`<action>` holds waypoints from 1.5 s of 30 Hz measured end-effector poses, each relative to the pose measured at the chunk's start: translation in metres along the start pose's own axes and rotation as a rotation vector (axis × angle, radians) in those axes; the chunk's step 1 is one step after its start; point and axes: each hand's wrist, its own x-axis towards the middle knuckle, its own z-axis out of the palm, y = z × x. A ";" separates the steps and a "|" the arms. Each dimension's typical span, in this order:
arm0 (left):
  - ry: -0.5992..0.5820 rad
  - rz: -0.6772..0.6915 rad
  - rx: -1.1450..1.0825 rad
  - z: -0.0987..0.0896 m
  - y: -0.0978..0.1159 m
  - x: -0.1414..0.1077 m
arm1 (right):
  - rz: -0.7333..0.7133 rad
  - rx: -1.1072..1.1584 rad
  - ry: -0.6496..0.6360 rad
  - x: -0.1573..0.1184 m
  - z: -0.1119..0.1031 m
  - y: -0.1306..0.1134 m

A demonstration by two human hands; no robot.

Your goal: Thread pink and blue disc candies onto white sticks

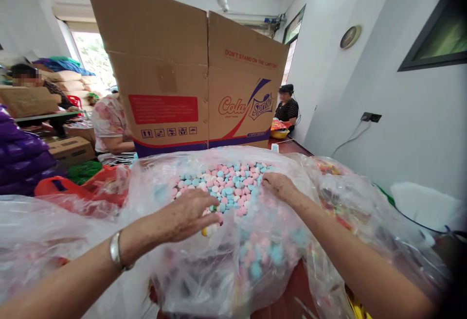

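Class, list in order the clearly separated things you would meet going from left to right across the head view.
Purple bags → silver bracelet → left hand → right hand → wall clock → wall socket → dark-framed window.

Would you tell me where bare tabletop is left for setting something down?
Bare tabletop shows in two small patches: nearest, between the bag of pastel pieces and the clear bag on the right; farther, near the yellow basin, right of the carton. Plastic sheeting and a red bag crowd the left.
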 end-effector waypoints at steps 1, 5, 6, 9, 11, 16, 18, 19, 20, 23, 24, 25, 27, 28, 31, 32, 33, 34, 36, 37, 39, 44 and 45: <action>-0.061 0.027 -0.020 0.004 0.011 -0.003 | 0.017 -0.013 -0.011 0.001 0.003 -0.002; -0.229 0.076 -0.127 0.018 0.029 -0.014 | 0.023 -0.011 -0.064 0.004 0.008 -0.006; -0.261 0.089 -0.157 0.021 0.028 -0.017 | 0.019 0.002 -0.076 0.004 0.007 -0.006; -0.340 0.155 -0.234 0.029 0.024 -0.025 | 0.034 0.064 -0.092 0.005 0.007 -0.002; -0.363 0.192 -0.260 0.031 0.021 -0.028 | 0.064 0.127 -0.085 0.007 0.007 0.002; -0.357 0.211 -0.253 0.027 0.019 -0.029 | 0.159 0.393 0.000 0.013 0.007 0.014; -0.339 0.240 -0.208 0.021 0.024 -0.031 | 0.219 0.529 0.058 0.014 0.004 0.016; -0.325 0.256 -0.170 0.017 0.027 -0.033 | 0.248 0.597 0.088 0.014 0.002 0.016; -0.309 0.268 -0.123 0.012 0.032 -0.037 | 0.280 0.667 0.119 0.014 0.000 0.016; -0.254 0.244 -0.005 -0.006 0.046 -0.054 | 0.342 0.858 0.165 0.015 -0.005 0.018; -0.228 0.240 0.000 -0.013 0.050 -0.062 | 0.347 0.906 0.161 0.016 -0.005 0.020; -0.200 0.230 -0.004 -0.020 0.053 -0.072 | 0.353 0.945 0.154 0.017 -0.004 0.022; -0.134 0.174 -0.030 -0.033 0.053 -0.096 | 0.355 1.012 0.153 0.020 0.001 0.026; -0.076 0.116 -0.039 -0.038 0.050 -0.110 | 0.358 1.047 0.167 0.022 0.004 0.027; 0.260 -0.180 -0.028 -0.050 0.028 -0.155 | 0.295 1.086 0.186 0.025 0.005 0.013; 0.398 -0.314 -0.013 -0.053 0.018 -0.170 | 0.263 1.081 0.189 0.024 0.001 0.002; 0.503 -0.450 -0.002 -0.054 0.006 -0.184 | 0.236 1.071 0.188 0.023 -0.005 -0.013; 0.580 -0.557 0.011 -0.054 -0.006 -0.196 | 0.209 1.067 0.183 0.020 -0.014 -0.029; 0.648 -0.731 0.050 -0.050 -0.029 -0.214 | 0.158 1.052 0.136 0.011 -0.034 -0.065; 0.660 -0.760 0.081 -0.046 -0.040 -0.219 | 0.112 1.045 0.128 0.007 -0.043 -0.083; 0.622 -0.712 0.189 -0.034 -0.059 -0.225 | -0.003 1.067 0.085 -0.003 -0.059 -0.115; 0.373 -0.603 0.459 -0.005 -0.083 -0.226 | -0.239 1.326 0.006 -0.028 -0.087 -0.172; 0.355 -0.614 0.460 -0.001 -0.084 -0.227 | -0.284 1.382 -0.030 -0.035 -0.094 -0.185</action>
